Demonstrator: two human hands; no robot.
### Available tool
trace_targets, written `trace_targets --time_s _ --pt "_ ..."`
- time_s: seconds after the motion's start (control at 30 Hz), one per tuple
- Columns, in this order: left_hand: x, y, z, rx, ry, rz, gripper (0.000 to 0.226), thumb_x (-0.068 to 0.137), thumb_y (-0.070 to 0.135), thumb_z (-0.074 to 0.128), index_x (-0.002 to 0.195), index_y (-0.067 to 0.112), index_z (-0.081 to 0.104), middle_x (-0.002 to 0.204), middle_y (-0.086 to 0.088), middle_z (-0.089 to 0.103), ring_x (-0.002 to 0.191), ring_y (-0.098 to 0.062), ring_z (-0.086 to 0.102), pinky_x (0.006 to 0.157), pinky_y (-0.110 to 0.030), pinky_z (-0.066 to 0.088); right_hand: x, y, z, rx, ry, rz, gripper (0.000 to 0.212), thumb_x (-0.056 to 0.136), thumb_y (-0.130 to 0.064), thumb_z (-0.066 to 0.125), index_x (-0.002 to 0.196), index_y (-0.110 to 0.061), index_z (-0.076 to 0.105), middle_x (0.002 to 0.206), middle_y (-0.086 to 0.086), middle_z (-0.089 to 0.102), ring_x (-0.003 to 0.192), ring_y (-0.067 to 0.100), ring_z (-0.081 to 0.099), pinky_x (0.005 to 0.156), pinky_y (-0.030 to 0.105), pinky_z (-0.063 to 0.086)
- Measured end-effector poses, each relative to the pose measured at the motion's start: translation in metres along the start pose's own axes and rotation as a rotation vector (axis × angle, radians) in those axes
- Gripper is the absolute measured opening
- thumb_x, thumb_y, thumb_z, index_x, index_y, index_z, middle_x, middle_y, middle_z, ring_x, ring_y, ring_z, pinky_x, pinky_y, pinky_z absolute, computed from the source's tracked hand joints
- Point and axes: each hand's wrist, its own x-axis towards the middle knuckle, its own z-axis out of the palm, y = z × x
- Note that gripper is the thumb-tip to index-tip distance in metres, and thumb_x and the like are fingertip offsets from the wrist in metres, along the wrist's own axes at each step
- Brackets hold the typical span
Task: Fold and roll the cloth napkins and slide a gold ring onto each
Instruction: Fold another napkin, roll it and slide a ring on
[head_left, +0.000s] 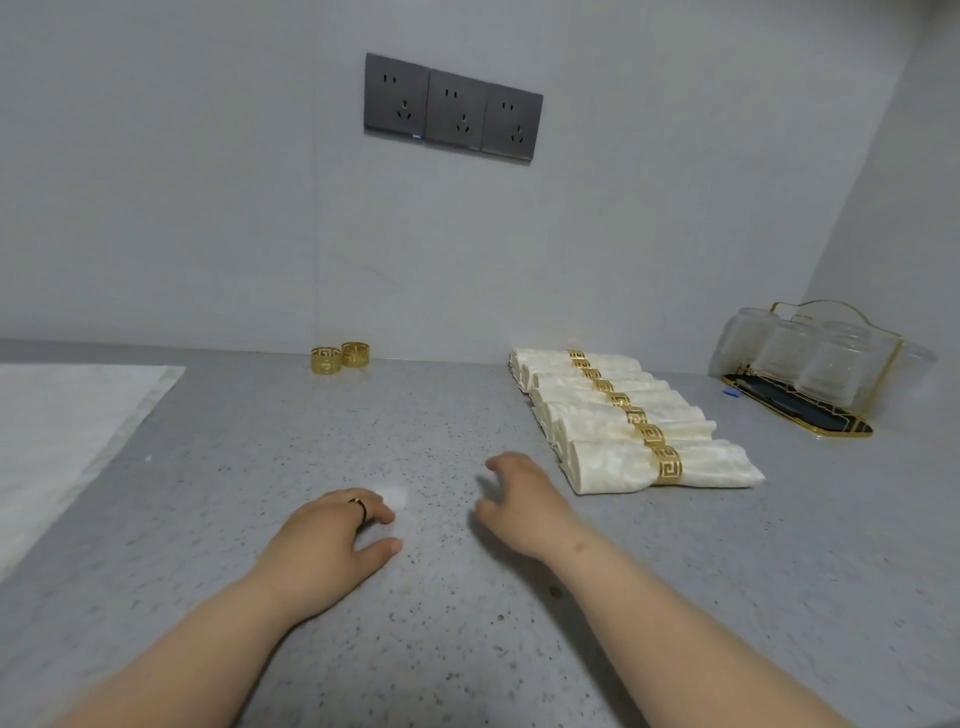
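Note:
Several cream napkins, each rolled and banded by a gold ring, lie in a row at the right; the nearest roll (613, 467) carries its ring (666, 465). Two loose gold rings (340, 357) stand by the back wall. A flat cream cloth (62, 436) lies spread at the left. My left hand (332, 540) hovers over the grey counter (441, 597) with fingers loosely curled, holding nothing. My right hand (522, 501) sits just left of the nearest roll, fingers relaxed and spread, also holding nothing.
A gold-wire rack with clear glasses (810, 364) stands on a dark tray at the far right. Three dark wall sockets (452, 106) are mounted on the wall above the counter.

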Motion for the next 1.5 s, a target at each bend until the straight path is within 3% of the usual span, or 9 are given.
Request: trace_targets --time_s 0.2,0.3,0.53,0.67,0.8,1.03,1.3,1.43,1.5 --pt "-0.003 0.005 -0.008 -0.029 -0.030 -0.027 0.069 0.067 0.066 0.032 0.120 0.028 0.055 0.130 0.015 0.048 0.119 -0.001 0.043 0.088 -0.006 0.025 0.005 -0.008 0.034 -0.087 -0.054 0.013 0.056 0.096 -0.041 0.035 0.145 -0.016 0.023 0.154 0.004 0.016 0.142 0.020 0.014 0.115 0.029 0.011" --pt "-0.005 0.005 -0.011 -0.018 -0.043 -0.029 0.038 0.089 0.045 0.048 0.121 0.025 0.055 0.131 0.013 0.048 0.120 -0.003 0.043 0.093 -0.007 0.026 0.005 -0.003 0.038 -0.110 -0.006 -0.014 0.054 0.097 -0.042 0.032 0.144 -0.018 0.026 0.154 0.003 0.016 0.142 0.017 0.013 0.115 0.027 0.009" --pt "-0.032 -0.009 -0.052 -0.134 -0.030 -0.254 0.011 0.087 0.035 0.057 0.097 0.033 0.054 0.107 0.010 0.059 0.099 -0.003 0.053 0.086 -0.016 0.037 0.008 -0.004 0.040 -0.121 0.033 -0.038 0.052 0.096 -0.043 0.035 0.140 -0.017 0.033 0.151 0.001 0.025 0.139 0.018 0.021 0.112 0.026 0.017" --pt "-0.069 -0.032 -0.096 -0.022 0.096 -0.424 0.012 0.087 0.035 0.058 0.099 0.032 0.055 0.100 0.009 0.056 0.095 -0.010 0.055 0.079 -0.020 0.037 0.006 -0.003 0.039 -0.132 0.040 -0.052 0.050 0.096 -0.042 0.035 0.139 -0.016 0.035 0.149 0.001 0.029 0.137 0.019 0.025 0.110 0.026 0.021" --pt "-0.111 -0.060 -0.135 0.179 0.257 -0.664 0.029 0.087 0.033 0.059 0.110 0.018 0.061 0.114 -0.002 0.060 0.111 -0.020 0.054 0.083 -0.027 0.039 0.005 -0.003 0.037 -0.147 0.051 -0.056 0.048 0.096 -0.041 0.035 0.137 -0.016 0.037 0.147 0.002 0.033 0.136 0.019 0.028 0.109 0.025 0.023" --pt "-0.145 -0.073 -0.135 0.363 0.197 -0.826 0.035 0.082 0.040 0.059 0.108 0.017 0.059 0.105 0.002 0.060 0.099 -0.019 0.055 0.070 -0.022 0.035 0.002 -0.006 0.039 -0.163 0.048 -0.056 0.047 0.097 -0.040 0.036 0.137 -0.015 0.038 0.145 0.004 0.036 0.134 0.019 0.031 0.108 0.025 0.024" --pt "-0.145 -0.077 -0.135 0.373 0.235 -0.821 0.013 0.081 0.026 0.056 0.072 0.018 0.059 0.067 0.007 0.057 0.068 -0.017 0.053 0.053 -0.022 0.034 -0.001 -0.007 0.038 -0.134 0.073 -0.068 0.046 0.096 -0.038 0.038 0.135 -0.014 0.040 0.142 0.003 0.040 0.131 0.019 0.035 0.104 0.024 0.028" --pt "-0.147 -0.081 -0.138 0.278 0.247 -0.808 0.039 0.080 0.015 0.050 0.050 0.017 0.024 0.047 0.003 0.027 0.053 -0.021 0.024 0.049 -0.025 0.017 -0.001 -0.007 0.037 -0.122 0.083 -0.067 0.045 0.096 -0.037 0.040 0.135 -0.014 0.041 0.142 0.003 0.041 0.131 0.019 0.035 0.104 0.024 0.028" --pt "-0.147 -0.084 -0.140 0.240 0.253 -0.811 0.046 0.084 0.016 0.053 0.047 0.019 0.026 0.047 0.003 0.031 0.053 -0.020 0.027 0.050 -0.024 0.019 -0.001 -0.007 0.037 -0.109 0.087 -0.066 0.044 0.096 -0.036 0.040 0.134 -0.014 0.042 0.141 0.003 0.041 0.130 0.020 0.036 0.103 0.024 0.029"
